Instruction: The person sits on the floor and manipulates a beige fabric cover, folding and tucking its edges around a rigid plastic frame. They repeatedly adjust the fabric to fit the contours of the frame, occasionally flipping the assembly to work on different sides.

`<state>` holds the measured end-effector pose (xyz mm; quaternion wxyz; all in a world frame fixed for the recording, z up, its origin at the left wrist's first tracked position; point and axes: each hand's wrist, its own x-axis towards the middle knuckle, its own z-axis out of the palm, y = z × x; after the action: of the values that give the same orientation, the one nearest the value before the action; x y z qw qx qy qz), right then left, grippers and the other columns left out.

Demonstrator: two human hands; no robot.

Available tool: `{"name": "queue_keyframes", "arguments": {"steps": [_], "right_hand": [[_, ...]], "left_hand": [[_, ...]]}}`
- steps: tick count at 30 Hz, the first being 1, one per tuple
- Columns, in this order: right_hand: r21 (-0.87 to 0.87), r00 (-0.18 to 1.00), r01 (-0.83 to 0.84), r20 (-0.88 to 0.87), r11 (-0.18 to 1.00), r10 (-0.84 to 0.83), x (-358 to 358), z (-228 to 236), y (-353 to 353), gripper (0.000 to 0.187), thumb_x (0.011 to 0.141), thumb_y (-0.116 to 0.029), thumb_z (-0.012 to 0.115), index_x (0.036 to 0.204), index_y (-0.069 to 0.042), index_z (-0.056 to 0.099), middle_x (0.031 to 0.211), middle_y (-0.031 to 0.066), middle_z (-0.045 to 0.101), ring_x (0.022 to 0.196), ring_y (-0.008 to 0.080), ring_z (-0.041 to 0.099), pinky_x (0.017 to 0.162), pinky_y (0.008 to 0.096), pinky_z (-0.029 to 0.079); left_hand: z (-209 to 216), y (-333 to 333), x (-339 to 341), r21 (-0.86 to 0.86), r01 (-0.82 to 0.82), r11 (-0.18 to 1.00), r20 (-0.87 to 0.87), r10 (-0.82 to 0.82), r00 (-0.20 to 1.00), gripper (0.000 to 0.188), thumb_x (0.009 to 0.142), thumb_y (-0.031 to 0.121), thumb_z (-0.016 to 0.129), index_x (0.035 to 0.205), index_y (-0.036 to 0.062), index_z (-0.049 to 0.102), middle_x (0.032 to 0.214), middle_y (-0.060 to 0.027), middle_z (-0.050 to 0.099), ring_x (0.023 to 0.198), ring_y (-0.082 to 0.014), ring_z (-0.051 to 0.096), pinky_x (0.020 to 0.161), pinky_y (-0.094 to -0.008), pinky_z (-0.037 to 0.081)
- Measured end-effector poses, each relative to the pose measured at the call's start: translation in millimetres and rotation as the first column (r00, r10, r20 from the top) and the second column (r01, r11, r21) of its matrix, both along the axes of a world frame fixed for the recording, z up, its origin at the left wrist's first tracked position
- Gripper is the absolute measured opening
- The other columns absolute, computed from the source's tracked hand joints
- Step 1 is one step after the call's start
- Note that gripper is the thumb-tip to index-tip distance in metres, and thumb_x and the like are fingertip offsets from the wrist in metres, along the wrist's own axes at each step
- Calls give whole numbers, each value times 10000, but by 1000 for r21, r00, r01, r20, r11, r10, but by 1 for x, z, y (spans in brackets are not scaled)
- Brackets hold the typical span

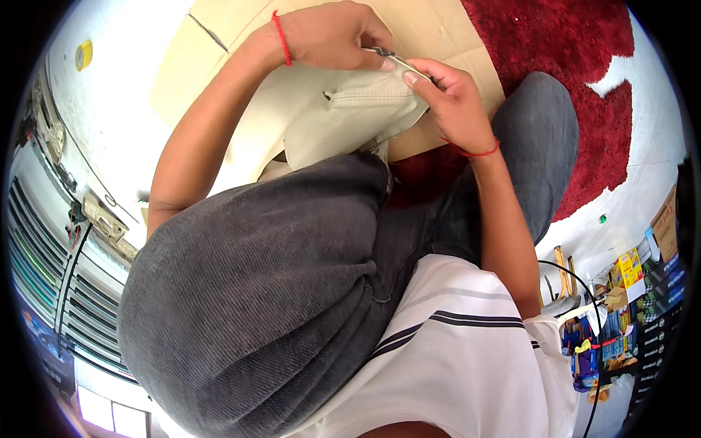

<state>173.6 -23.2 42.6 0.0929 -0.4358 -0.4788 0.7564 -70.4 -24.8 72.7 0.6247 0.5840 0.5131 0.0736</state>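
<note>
A cream, leather-like cover (365,109) with a stitched seam lies bunched in front of my knee. Its far edge carries a thin dark and light strip (398,60), raised between my two hands. My left hand (332,35) is closed on one end of that edge, thumb and fingers pinching it. My right hand (454,95) pinches the same edge further right, thumb on top and fingers curled underneath. Part of what lies inside the fingers is hidden. Lower down, folds of the cover rest against my dark trouser leg (277,270).
Flat cardboard (431,33) lies under the cover. A ragged red carpet (540,44) spreads to the right over the pale floor. A yellow tape roll (85,55) sits far left, near beige trim parts (102,219). Boxes and packages (628,270) stand at right.
</note>
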Motion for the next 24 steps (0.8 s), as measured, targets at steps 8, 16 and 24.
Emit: {"name": "queue_keyframes", "arguments": {"steps": [8, 16, 24], "right_hand": [[746, 968, -166, 248, 644, -38, -11, 7, -10, 272, 917, -74, 691, 1182, -40, 743, 1036, 146, 717, 901, 271, 688, 810, 343, 547], [793, 971, -236, 217, 562, 102, -29, 3, 17, 104, 866, -51, 716, 957, -25, 758, 975, 95, 701, 918, 262, 644, 791, 353, 535], [440, 995, -98, 42, 893, 89, -28, -3, 21, 121, 888, -76, 693, 951, 22, 726, 938, 136, 705, 796, 311, 654, 757, 377, 541]], "left_hand": [[-13, -40, 0, 506, -78, 859, -164, 184, 969, 236, 884, 42, 661, 1099, 24, 757, 951, -172, 727, 818, -365, 684, 759, -400, 553], [-25, -39, -9, 357, -162, 920, -30, 184, 982, 387, 895, 160, 743, 1250, 17, 690, 1104, -158, 726, 963, -310, 698, 856, -364, 552], [-5, -26, -5, -39, -15, 999, -58, 13, 998, 698, 784, 380, 870, 1333, 13, 640, 1158, -177, 727, 1036, -314, 703, 920, -380, 546]]}}
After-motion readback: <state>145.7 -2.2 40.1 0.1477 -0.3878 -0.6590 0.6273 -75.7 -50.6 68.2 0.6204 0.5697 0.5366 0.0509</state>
